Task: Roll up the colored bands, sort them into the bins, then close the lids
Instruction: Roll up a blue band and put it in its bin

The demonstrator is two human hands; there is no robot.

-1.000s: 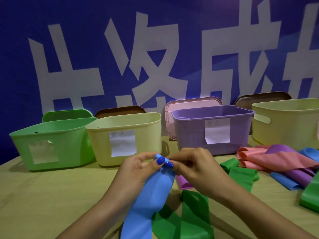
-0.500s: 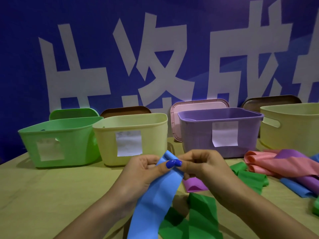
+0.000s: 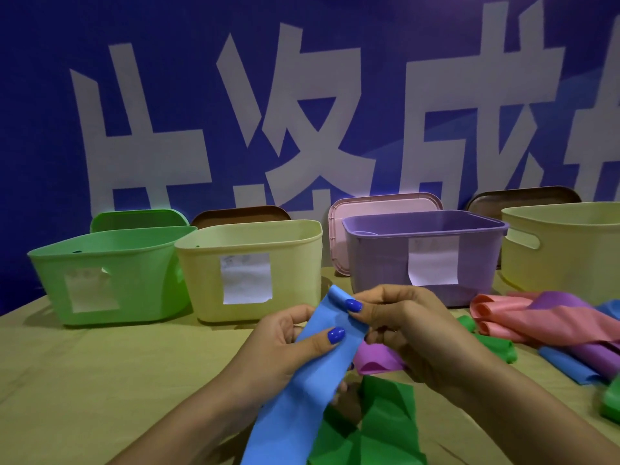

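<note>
Trailing up from the bottom edge of the view, a blue band (image 3: 302, 394) lies over a crumpled green band (image 3: 382, 427) on the tan table (image 3: 100, 380). Its upper end is held between both hands: the left hand (image 3: 285, 347) pinches the strip with its thumb on top, and the right hand (image 3: 402, 327) pinches the curled top edge between thumb and fingers. Just behind the hands a small purple band (image 3: 375, 362) lies on the table, partly hidden. To the right sits a loose heap with a pink band (image 3: 536, 323) on top. Farther back stand four open bins in a row: a green bin (image 3: 110, 273), a yellow bin (image 3: 248, 263), a purple bin (image 3: 426, 250), and another yellow bin (image 3: 567, 243). Lids lean behind them against a blue banner (image 3: 302, 78).
</note>
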